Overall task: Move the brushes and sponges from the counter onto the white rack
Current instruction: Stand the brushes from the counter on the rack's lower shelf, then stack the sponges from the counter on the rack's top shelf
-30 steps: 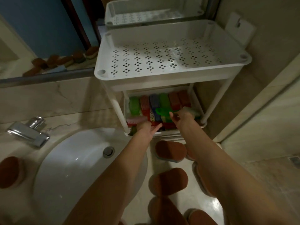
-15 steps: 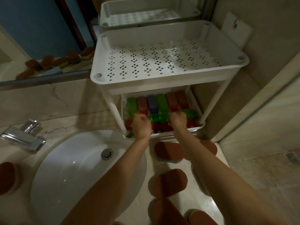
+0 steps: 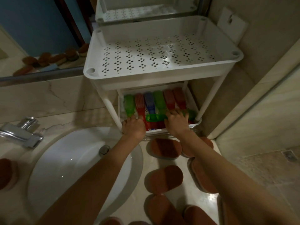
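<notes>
The white rack stands on the counter, its perforated upper tray bare. Its lower tray holds a row of green, red and blue brushes lying side by side. A green brush lies crosswise along the tray's front. My right hand rests on this green brush with its fingers curled over it. My left hand is at the tray's front left, closed over a red brush whose handle it mostly hides. Several brown sponges lie on the counter in front of the rack.
A white sink with a chrome tap is to the left, and one more brown sponge lies at its left edge. A mirror behind reflects sponges. A tiled wall and a glass panel close off the right side.
Both hands have reached further into the lower tray and lowered their brushes onto it. The green brush now lies crosswise along the front; the view has shifted slightly.
</notes>
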A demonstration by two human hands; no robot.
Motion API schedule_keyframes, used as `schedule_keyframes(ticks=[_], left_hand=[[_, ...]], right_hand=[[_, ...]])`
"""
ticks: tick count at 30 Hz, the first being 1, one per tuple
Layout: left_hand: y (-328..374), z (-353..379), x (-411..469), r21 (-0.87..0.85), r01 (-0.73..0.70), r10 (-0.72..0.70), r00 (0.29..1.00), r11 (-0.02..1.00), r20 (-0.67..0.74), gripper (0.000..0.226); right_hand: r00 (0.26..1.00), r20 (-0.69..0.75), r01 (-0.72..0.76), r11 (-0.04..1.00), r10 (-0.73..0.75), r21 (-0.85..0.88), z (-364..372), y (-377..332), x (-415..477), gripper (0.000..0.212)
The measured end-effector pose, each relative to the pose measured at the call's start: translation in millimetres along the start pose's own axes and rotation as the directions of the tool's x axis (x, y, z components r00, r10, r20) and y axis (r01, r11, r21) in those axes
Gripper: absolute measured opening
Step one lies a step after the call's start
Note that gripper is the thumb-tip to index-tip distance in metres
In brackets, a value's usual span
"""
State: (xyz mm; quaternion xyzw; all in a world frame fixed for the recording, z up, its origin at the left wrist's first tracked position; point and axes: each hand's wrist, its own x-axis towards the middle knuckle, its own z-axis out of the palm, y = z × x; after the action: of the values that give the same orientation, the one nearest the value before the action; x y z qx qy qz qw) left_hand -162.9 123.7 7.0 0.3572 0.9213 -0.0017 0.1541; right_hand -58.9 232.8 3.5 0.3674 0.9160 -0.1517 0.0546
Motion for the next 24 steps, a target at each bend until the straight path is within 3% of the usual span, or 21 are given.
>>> schedule_keyframes(ticks=[7,11,14,16,18,20,22,24], left_hand=[[-3,3,1,-0.056,-0.011,0.012,1.0,0.998,0.024,0.034],[-4,6,-6,-0.081,-0.031,0.029,0.999,0.996,-0.03,0.039],[-2,2,-24,-0.111,-0.07,0.055,0.99,0.991,-0.129,0.038],[-4,0,-41,-0.169,-0.114,0.08,0.977,0.979,-0.198,0.032],[-12,-2,-63,-0.241,-0.142,0.084,0.968,0.96,-0.235,0.035],[-20,0,-86,-0.3,-0.097,0.044,0.983,0.949,-0.181,0.038],[-30,8,-112,-0.332,-0.003,-0.023,0.997,0.943,-0.072,0.036],[-46,21,-135,-0.329,0.071,-0.073,0.997,0.942,0.007,0.037]], right_hand=[[0.994,0.106,0.027,0.999,-0.03,0.025,-7,-2,-6,0.043],[0.996,-0.052,0.077,0.99,-0.072,0.118,-2,1,-22,0.051],[0.98,-0.17,0.139,0.965,-0.102,0.223,1,5,-47,0.045],[0.975,-0.172,0.188,0.934,-0.14,0.303,5,6,-66,0.04],[0.967,-0.065,0.255,0.925,-0.247,0.28,11,5,-87,0.042],[0.921,0.133,0.338,0.921,-0.366,0.195,21,1,-108,0.05],[0.866,0.33,0.363,0.926,-0.375,0.1,34,-5,-130,0.059],[0.843,0.437,0.348,0.937,-0.313,0.0,48,-7,-145,0.067]])
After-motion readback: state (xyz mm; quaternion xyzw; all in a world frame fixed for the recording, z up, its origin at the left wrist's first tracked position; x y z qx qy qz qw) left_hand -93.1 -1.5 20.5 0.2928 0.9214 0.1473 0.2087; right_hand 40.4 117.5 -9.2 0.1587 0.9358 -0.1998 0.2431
